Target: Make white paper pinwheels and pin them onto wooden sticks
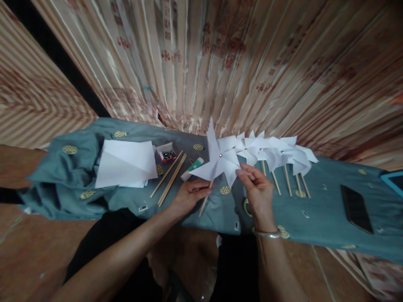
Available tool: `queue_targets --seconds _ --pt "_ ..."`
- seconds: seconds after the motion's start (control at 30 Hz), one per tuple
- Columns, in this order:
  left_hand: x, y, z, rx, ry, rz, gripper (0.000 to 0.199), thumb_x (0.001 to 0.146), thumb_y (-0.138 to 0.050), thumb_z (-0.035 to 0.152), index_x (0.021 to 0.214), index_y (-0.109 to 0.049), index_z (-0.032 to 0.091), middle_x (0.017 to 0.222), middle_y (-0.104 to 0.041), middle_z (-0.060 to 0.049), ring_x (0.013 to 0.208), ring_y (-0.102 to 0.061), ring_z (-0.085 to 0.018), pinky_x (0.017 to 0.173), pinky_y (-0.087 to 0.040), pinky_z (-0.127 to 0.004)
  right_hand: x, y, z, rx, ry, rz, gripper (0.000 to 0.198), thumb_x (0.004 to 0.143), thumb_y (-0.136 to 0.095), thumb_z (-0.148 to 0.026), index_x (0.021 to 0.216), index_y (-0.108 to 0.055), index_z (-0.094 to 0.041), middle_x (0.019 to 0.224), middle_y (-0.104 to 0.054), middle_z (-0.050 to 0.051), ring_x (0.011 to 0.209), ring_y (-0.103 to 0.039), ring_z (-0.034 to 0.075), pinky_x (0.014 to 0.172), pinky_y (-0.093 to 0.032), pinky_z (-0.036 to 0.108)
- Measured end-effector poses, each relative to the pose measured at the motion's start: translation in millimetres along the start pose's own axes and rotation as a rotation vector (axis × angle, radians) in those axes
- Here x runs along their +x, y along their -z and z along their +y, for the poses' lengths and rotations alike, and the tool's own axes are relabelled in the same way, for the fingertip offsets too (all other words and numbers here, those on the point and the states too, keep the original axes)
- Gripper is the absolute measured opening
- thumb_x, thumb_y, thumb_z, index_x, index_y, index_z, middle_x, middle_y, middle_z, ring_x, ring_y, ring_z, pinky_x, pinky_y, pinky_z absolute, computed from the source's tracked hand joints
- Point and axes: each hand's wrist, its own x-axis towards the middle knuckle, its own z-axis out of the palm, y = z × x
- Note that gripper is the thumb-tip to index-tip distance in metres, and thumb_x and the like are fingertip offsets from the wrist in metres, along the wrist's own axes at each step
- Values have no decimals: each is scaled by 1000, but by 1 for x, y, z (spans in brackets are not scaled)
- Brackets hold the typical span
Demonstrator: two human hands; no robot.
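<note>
With left hand gripping a thin wooden stick and right hand pinching a folded blade, holding between both a white paper pinwheel; shiny-studded at centre; beside overlapping pinwheels, over creased green cloth.

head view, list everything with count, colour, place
Held pinwheel: one, white, centre
Other pinwheels: about five, white, overlapping, rightward
Paper sheets: uncounted, white, left
Pin box: one, white/red, beside paper
Tube: one, white/green, near centre
Loose sticks: about three, tan, beside tube
Phone: one, black, right
Device: one, blue-edged, far right
Ring shape: one, green, front edge
Cloth: one, teal, beneath
Curtain: uncounted, beige, behind
Bar: one, black, upper left
Floor: one, brown, below
Bracelet: one, silver, lower centre
Legs: two, black-clad, below
Left hand: one, bare, on stick
Right hand: one, bare, on blade
</note>
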Motion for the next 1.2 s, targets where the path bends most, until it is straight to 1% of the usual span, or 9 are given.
queue_targets --seconds 0.4,0.57,0.67,0.77,0.83,0.9,0.97,1.03,1.2 --pt "2 1 2 -41 -47 -14 16 64 -79 26 74 -77 14 71 -61 -2 74 -53 -16 75 -41 -29 -20 -19 -3 124 -144 -110 36 57 -83 -38 87 -73 -22 68 -72 -1 61 -61 13 60 -50 27" --pt "1 1 2 -43 -68 -15 22 60 -82 33 71 -77 15 70 -61 -1 72 -53 -15 74 -41 -27 -29 -30 -3 112 -105 -191 32 59 -82 -41 86 -73 -24 72 -74 0 65 -64 16 64 -53 31" --pt "2 3 0 -53 -47 -18 28 57 -83 37 74 -77 15 72 -64 -2 73 -55 -16 76 -43 -28 -30 -29 -6 8 -44 -220 29 65 -79 -43 86 -74 -23 75 -75 1 66 -65 17 65 -53 31" --pt "1 4 -2 -38 -16 -32 30 59 -82 37 79 -78 15 78 -68 -4 78 -58 -17 80 -44 -29 -23 -15 -9 -148 59 -132 25 73 -72 -44 81 -73 -21 71 -73 2 66 -65 17 65 -52 31" --pt "-1 4 -2 -51 18 -62 30 58 -83 36 79 -78 15 79 -70 -5 79 -60 -18 81 -44 -29 -14 -3 -9 -193 132 14 26 76 -69 -45 83 -72 -20 70 -72 2 66 -64 17 68 -51 32" --pt "-3 3 -2 -72 71 -109 33 56 -84 36 80 -78 15 78 -72 -5 78 -61 -18 80 -44 -29 -3 7 -6 -186 188 110 32 75 -71 -43 95 -71 -19 85 -74 5 79 -66 19 79 -51 36" --pt "-6 2 -2 -79 127 -158 36 54 -84 38 81 -78 15 76 -73 -5 74 -61 -17 77 -45 -29 6 12 -3 -170 226 80 38 74 -72 -42 104 -69 -19 102 -73 8 92 -66 20 89 -49 39" --pt "-8 0 -2 -79 156 -190 38 53 -85 39 81 -79 14 74 -73 -5 70 -61 -17 75 -46 -30 11 13 -1 -131 207 28 40 73 -73 -42 106 -68 -21 106 -72 8 97 -65 20 91 -49 40" --pt "-7 -1 -2 -90 140 -150 31 53 -85 33 78 -79 15 78 -75 -6 73 -62 -17 80 -47 -31 12 8 -1 -22 80 23 37 66 -78 -39 97 -71 -21 86 -74 3 81 -66 17 82 -52 37"
